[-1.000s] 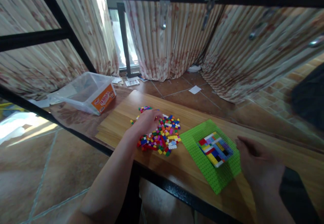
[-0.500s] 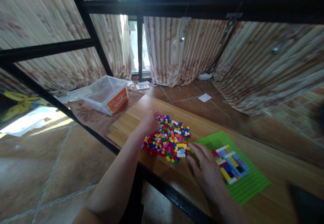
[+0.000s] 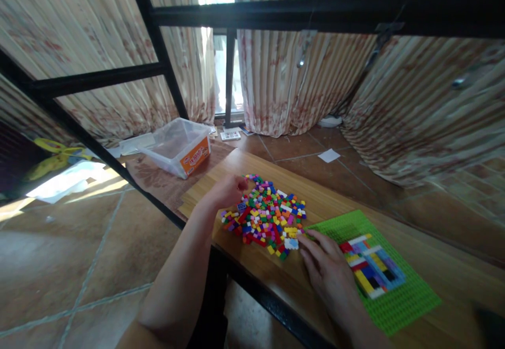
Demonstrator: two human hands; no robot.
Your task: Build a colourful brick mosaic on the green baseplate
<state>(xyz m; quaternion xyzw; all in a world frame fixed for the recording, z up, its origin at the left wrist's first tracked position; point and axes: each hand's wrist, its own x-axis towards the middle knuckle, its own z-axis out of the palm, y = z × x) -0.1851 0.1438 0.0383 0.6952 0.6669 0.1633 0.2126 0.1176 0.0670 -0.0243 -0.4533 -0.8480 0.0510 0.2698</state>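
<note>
A heap of loose toy building bricks (image 3: 264, 217) in many colours lies on the wooden tabletop (image 3: 236, 162). My left hand (image 3: 229, 191) is over the heap's far left edge, its fingers curled in; what they hold, if anything, is hidden. Just below it shows a dark blue brick (image 3: 241, 207). At the heap's right side rests my right hand (image 3: 329, 265), fingers stretched and slightly apart, fingertips beside yellow bricks (image 3: 291, 232) and pale blue-white bricks (image 3: 291, 244). Partly behind that hand is a green baseplate (image 3: 414, 299) bearing a flat patch of coloured bricks (image 3: 374, 267).
A clear plastic bin (image 3: 173, 144) with an orange label stands on the floor beyond the table's left end. Black metal bars (image 3: 276, 15) cross in front of striped curtains (image 3: 284, 86). A white paper (image 3: 329, 155) lies on the tiled floor. A dark object (image 3: 489, 325) is at the lower right.
The view has shifted, so the scene sits slightly further right. My left hand has pulled a little left over the heap, uncovering more bricks. My right hand stays beside the heap.
</note>
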